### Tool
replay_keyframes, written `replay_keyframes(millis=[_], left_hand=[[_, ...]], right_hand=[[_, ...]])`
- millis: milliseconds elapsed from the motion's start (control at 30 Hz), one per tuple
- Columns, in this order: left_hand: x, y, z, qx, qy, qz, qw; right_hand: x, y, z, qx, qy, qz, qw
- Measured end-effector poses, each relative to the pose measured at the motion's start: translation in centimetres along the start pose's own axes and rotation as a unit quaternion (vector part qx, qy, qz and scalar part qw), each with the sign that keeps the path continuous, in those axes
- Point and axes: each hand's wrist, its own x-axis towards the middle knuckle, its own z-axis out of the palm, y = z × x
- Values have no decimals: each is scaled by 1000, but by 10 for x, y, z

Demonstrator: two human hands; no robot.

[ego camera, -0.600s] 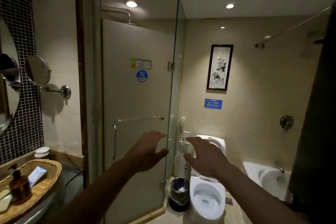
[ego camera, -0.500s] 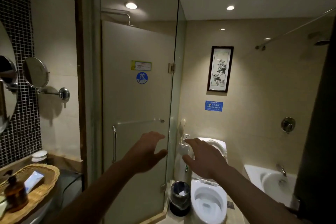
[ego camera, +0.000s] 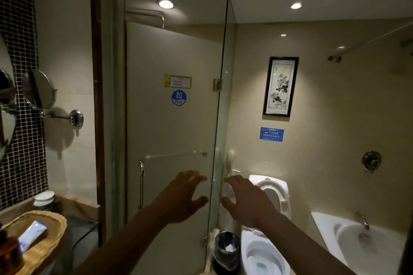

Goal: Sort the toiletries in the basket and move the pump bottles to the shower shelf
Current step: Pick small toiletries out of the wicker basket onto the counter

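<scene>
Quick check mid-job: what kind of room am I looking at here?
A bathroom, probably in a hotel: a glass shower door with a "PULL" sticker, a toilet with a wall phone beside it, and a wicker basket of toiletries.

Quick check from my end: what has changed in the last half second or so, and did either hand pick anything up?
Only the view drifted right, sliding the wicker basket toward the lower-left corner and partly cutting off the brown pump bottle. Left hand and right hand stay raised, open and empty before the closed shower door. Nothing grasped or released.
</scene>
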Motion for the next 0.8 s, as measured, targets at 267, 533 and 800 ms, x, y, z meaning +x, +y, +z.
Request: replay_keyframes(millis=[267, 533, 800], left_hand=[[19, -26, 6, 22, -1, -43, 999], [26, -49, 11, 29, 5, -85, 996], [41, -107, 4, 53, 12, -106, 993]], right_hand=[[43, 19, 33, 3, -11, -39, 999], [87, 18, 56, -5, -25, -87, 996], [144, -4, 90, -8, -32, -126, 992]])
